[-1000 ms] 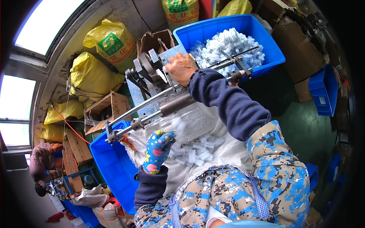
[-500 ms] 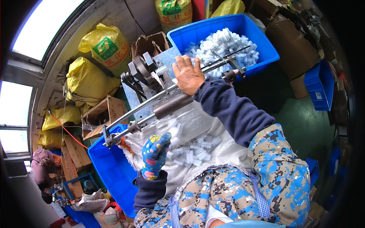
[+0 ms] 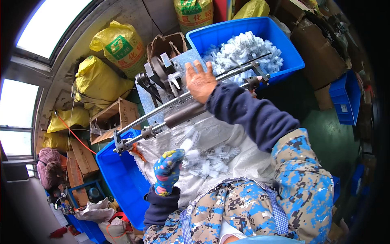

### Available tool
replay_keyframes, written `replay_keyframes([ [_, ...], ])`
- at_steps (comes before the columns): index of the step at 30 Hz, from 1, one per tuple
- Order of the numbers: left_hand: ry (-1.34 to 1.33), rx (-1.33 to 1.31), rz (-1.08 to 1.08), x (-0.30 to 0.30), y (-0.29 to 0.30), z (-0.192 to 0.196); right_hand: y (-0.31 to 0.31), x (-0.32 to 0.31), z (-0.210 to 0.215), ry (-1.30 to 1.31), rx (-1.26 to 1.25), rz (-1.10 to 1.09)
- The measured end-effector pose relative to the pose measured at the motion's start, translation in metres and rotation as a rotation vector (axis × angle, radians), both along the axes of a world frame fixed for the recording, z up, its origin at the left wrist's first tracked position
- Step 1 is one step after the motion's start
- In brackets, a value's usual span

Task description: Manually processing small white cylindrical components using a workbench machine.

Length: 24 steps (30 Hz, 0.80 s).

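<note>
Right hand (image 3: 200, 82) spread over a roller machine (image 3: 158, 70), left hand (image 3: 167, 173) beside loose ribbed pieces (image 3: 214, 162)

A blue bin (image 3: 213, 33) stands at the machine's far right end, heaped with translucent plastic pieces (image 3: 248, 51); a second blue tub (image 3: 126, 195) is on the left. Between the two, a white woven sheet (image 3: 256, 166) spreads below the machine, whose long metal rods (image 3: 150, 116) and brown roller (image 3: 185, 115) run slantwise across. The right hand is bare, palm down over the rods, its fingers fanned apart with nothing visible in them. The left hand, in a dotted blue glove (image 3: 164, 179), is raised over the sheet's left part, fingers curled together; I cannot tell whether they clamp anything. The loose ribbed pieces lie piled on the sheet, just right of the glove.
</note>
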<state>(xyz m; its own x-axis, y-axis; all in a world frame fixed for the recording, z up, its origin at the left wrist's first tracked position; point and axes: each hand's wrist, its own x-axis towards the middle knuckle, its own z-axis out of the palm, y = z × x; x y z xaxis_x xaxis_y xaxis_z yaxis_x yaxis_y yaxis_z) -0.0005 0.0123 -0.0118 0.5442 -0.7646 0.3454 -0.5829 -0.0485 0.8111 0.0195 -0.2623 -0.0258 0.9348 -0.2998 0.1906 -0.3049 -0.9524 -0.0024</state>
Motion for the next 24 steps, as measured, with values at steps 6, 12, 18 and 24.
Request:
replay_keyframes([
  [6,-0.046,-0.016,0.054,-0.005,-0.002,-0.011,-0.057,-0.007,0.01,-0.203,-0.016,-0.127],
  [12,-0.167,-0.311,0.077,-0.01,-0.007,-0.019,-0.083,-0.003,0.021,-0.089,0.0,-0.034],
  [18,-0.247,-0.282,0.162,-0.012,-0.006,-0.013,-0.1,-0.063,0.042,-0.484,0.979,-0.005],
  [24,-0.602,-0.008,-0.058,-0.02,-0.032,0.001,0.082,-0.115,-0.006,-0.073,2.259,0.032],
])
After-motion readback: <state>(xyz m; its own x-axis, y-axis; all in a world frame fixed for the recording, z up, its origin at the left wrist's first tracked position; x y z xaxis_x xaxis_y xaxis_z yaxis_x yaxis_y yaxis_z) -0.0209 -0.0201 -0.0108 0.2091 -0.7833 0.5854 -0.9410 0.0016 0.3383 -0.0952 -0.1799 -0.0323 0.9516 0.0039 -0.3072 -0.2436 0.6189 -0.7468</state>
